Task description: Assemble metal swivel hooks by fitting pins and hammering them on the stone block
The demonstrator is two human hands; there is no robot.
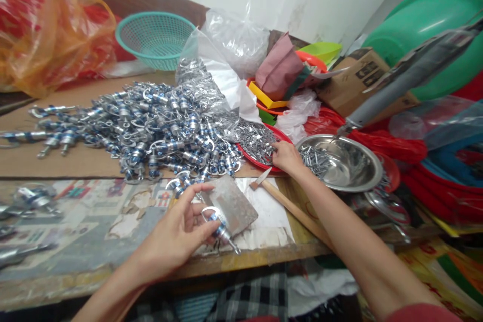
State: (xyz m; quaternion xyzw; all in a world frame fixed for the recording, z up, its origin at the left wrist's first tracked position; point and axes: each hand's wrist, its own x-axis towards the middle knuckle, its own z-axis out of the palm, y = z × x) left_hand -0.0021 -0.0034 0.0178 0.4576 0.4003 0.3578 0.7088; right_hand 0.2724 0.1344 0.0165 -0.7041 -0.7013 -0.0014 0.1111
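Observation:
My left hand [184, 231] is closed around a silver-and-blue metal fitting [221, 231] with a curved lever, held just over the bench's front part. Beside and behind it lies a flat metal block [236, 206]. My right hand [287, 157] reaches into a red tray [252, 161] of small metal pieces [256, 138]; its fingers are pinched together, and what they hold is hidden. Under my right forearm a hammer [289, 206] with a wooden handle lies on the bench. A large heap of similar fittings [162, 126] spreads over cardboard on the left.
A steel bowl [350, 163] with metal pins [313, 158] stands right of my right hand, with a grey-handled tool [400, 85] slanting above it. At the back are a turquoise basket [156, 43], plastic bags [237, 43] and a cardboard box [358, 78]. More fittings [35, 198] lie at left.

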